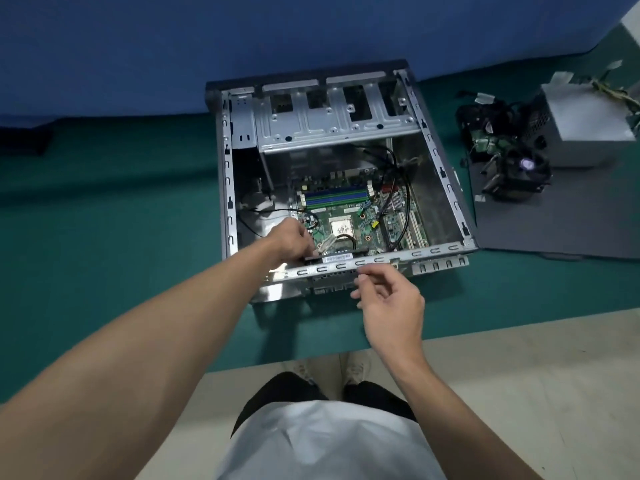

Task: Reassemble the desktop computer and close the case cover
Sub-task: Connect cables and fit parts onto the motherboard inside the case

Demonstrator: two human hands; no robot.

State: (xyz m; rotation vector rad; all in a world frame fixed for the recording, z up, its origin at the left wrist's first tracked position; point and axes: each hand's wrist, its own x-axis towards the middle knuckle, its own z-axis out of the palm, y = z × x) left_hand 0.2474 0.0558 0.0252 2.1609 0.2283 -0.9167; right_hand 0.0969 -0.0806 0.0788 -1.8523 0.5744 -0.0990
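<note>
Ok, green-matted bench (104,209) ran across the view, w/ a blue backdrop (242,36) along its far edge. Open desktop case (429,202) lay on its side at mid-bench, far end just beside the backdrop, near end close to the bench's near edge. Dark grey case cover (561,223) was off, flat on the bench's right side, touching or just beside the case's right wall; can't tell which. Silver PSU (585,123) stood toward the far right corner, wire bundle at its far side. Metal drive cage (332,123) spanned the far end inside the case. Green mobo (367,237) sat on the case floor, black cables looped over it. Black cooler fan (519,178) w/ tangled leads rested on the cover's far part, just beside the PSU. Left hand (292,242) reached inside the case at its near wall, fingers curled over the left end of a black labelled part (337,257) lying along that wall; grip looked firm. Right hand (388,299) hovered outside the near wall, fingers loosely bent, holding nothing; index tip was at the metal rim, contact unclear. RAM slots (332,199), blue and green, sat on the mobo's far part. Silver CPU (341,226) sat mid-board, a black cable loop just in front of it.
</note>
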